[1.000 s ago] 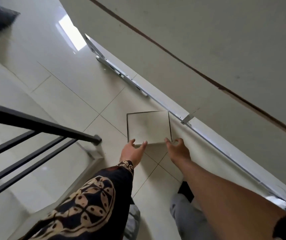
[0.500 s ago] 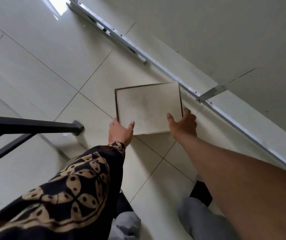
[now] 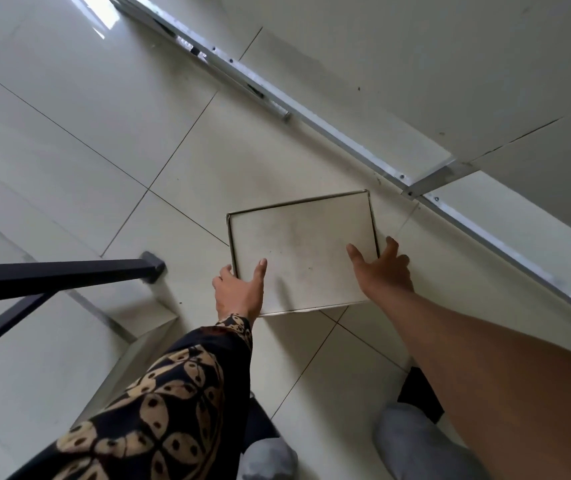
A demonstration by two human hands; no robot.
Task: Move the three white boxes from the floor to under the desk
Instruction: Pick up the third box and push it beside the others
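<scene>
A flat white box (image 3: 303,251) with smudged top lies on the pale tiled floor near the wall's metal track. My left hand (image 3: 239,289) grips its near-left corner, thumb on the lid and fingers down the left side. My right hand (image 3: 382,268) grips the near-right corner, thumb on top and fingers curled around the right edge. Only this one box is in view. The desk shows only as a black metal frame (image 3: 59,275) at the left.
An aluminium rail (image 3: 311,116) runs diagonally along the foot of the wall (image 3: 415,64) just behind the box. A glassy panel (image 3: 34,358) sits under the black frame at the lower left. My grey-trousered knees (image 3: 405,441) are at the bottom.
Both hands have gone from hovering at the box's near edge to clasping its two near corners. The view has dropped closer to the box.
</scene>
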